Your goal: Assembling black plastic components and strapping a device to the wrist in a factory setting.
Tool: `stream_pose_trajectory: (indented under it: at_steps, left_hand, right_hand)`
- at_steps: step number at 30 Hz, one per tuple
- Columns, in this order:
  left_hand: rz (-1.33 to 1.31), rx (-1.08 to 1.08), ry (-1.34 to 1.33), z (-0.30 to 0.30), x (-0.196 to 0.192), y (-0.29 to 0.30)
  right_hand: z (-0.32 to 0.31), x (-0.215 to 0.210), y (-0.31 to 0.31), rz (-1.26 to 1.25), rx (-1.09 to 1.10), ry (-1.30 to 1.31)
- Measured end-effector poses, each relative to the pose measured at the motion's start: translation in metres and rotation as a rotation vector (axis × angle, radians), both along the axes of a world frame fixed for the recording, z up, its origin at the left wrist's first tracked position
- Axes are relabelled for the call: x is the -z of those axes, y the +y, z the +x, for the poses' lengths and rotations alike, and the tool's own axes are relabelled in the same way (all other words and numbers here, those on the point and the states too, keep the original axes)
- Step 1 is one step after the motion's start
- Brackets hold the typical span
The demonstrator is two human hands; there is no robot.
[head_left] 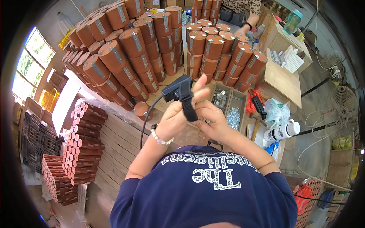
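Note:
A black strap (189, 108) runs round my left hand (173, 117), and a black box-shaped device (177, 88) with a cable sits against it. The left hand's fingers stretch upward and hold nothing. My right hand (213, 121) is closed, pinching the lower end of the strap beside the left palm. A beaded bracelet (161, 140) circles my left wrist. Just beyond my hands, reddish-brown cylinders (133, 41) with grey metal strips stand stacked in columns. One single cylinder (142, 109) stands close to the left forearm.
Trays of flat metal pieces (220, 98) and small shiny parts (233, 117) lie right of my hands. Further right are a hammer (255, 129), a white jug (282, 130) and a fan (340, 114). Thin reddish rods (85, 144) are piled left. Another person's arm (249, 24) reaches in behind the stacks.

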State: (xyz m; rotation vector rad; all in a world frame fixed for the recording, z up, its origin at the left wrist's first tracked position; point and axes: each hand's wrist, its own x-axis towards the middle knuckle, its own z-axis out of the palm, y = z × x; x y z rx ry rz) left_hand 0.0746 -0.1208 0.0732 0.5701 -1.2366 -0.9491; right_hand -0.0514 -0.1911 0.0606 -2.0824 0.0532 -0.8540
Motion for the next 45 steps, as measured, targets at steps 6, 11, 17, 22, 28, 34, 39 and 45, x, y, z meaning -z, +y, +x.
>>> stream_pose_trajectory:
  at_steps: [6,11,17,22,28,34,39,45]
  left_hand:
    - [-0.033,-0.376,-0.628,0.009,-0.015,-0.01]
    - [0.035,-0.288,-0.234,0.002,-0.011,-0.024]
    - [0.043,-0.341,-0.024,-0.016,-0.037,-0.052]
    - [-0.659,-0.602,-0.825,-0.05,-0.05,-0.044]
    - [-0.874,-0.5,-1.065,-0.057,-0.056,-0.049]
    - [-0.574,-0.88,-1.186,-0.023,-0.012,-0.096]
    - [-0.488,-0.819,-1.397,-0.025,0.022,-0.113]
    - [0.003,-0.513,-0.843,-0.014,0.019,-0.111]
  right_hand:
    - [-0.004,-0.034,0.005,-0.072,0.075,0.056]
    - [0.003,-0.024,0.004,-0.077,-0.149,-0.024]
    - [0.002,0.006,0.013,-0.124,-0.322,0.061]
    - [-0.022,0.013,-0.005,0.492,-0.255,0.251]
    - [-0.029,-0.004,0.002,0.27,-0.207,0.276]
    - [-0.017,-0.024,0.014,-0.21,-0.178,0.215]
    - [0.004,-0.032,0.013,-0.302,-0.074,0.174]
    - [-0.003,-0.02,0.019,0.092,-0.19,0.383]
